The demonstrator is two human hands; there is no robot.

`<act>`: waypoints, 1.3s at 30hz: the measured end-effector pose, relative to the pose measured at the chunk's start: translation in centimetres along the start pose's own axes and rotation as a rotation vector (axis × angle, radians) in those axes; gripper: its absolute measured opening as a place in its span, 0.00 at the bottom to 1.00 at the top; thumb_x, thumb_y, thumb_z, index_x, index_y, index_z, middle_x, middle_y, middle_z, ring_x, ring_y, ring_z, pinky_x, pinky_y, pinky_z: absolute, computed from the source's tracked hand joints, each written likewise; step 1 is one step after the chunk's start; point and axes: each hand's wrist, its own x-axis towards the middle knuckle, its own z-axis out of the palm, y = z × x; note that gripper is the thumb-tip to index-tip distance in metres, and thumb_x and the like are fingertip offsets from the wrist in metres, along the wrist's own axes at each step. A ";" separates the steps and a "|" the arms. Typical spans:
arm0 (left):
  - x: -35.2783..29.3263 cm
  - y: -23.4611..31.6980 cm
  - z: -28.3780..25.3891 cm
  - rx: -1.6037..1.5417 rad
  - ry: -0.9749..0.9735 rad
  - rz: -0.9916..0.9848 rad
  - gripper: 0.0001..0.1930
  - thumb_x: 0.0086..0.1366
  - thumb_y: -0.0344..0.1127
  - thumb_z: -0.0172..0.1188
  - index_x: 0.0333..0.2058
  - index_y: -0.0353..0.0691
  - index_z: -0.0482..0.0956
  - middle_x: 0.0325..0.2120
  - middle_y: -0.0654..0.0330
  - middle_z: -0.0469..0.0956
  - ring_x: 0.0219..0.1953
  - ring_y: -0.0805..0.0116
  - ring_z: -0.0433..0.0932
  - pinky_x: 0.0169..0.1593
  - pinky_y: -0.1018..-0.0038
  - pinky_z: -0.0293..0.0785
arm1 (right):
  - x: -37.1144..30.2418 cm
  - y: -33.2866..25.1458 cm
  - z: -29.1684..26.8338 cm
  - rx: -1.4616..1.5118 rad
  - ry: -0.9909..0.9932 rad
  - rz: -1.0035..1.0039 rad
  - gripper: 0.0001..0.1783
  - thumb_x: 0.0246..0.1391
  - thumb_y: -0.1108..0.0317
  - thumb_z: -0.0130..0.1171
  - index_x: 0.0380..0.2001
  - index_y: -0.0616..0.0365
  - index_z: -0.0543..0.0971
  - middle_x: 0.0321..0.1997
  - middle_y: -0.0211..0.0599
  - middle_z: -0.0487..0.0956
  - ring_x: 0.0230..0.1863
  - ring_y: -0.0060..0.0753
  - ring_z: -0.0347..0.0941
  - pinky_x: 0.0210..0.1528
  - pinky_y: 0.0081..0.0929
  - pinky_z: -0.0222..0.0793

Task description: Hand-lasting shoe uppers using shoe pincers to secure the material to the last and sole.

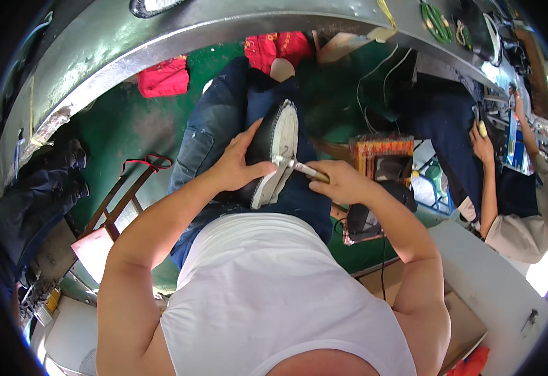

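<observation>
Green floor opens left of the knees, bounded ahead by a smooth metal bench; lower right, a cardboard box has contents I can't make out. From afar I watch the left hand, fingers spread, steady a black shoe, sole up across the lap, the right hand curled around a hammer at its pale sole.

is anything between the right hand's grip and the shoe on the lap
Only the metal-headed tool: the right hand's grip is closed on its handle, and its head is over the pale-soled shoe. Whether it touches is unclear; nothing else visible blocks.
</observation>
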 end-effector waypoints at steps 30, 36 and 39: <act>-1.5 5.3 3.8 0.642 0.198 0.032 0.27 0.70 0.39 0.46 0.68 0.60 0.58 0.61 0.30 0.57 0.51 0.31 0.73 0.54 0.53 0.73 | 1.6 -0.7 1.0 0.624 0.288 0.040 0.22 0.69 0.53 0.45 0.41 0.65 0.75 0.30 0.33 0.77 0.31 0.25 0.77 0.25 0.24 0.70; -1.8 5.2 3.5 0.602 0.132 0.000 0.26 0.70 0.39 0.48 0.66 0.62 0.62 0.62 0.30 0.57 0.55 0.32 0.71 0.53 0.53 0.74 | 3.1 -1.9 -0.5 0.298 0.252 0.072 0.25 0.69 0.53 0.43 0.30 0.64 0.74 0.23 0.35 0.77 0.21 0.26 0.73 0.26 0.27 0.69; -1.9 4.8 3.6 0.658 0.092 0.015 0.28 0.70 0.39 0.47 0.68 0.62 0.57 0.63 0.30 0.55 0.56 0.33 0.71 0.53 0.53 0.74 | 3.5 -1.3 -0.5 0.355 0.145 0.170 0.25 0.69 0.52 0.43 0.30 0.64 0.74 0.23 0.36 0.77 0.21 0.26 0.73 0.26 0.28 0.69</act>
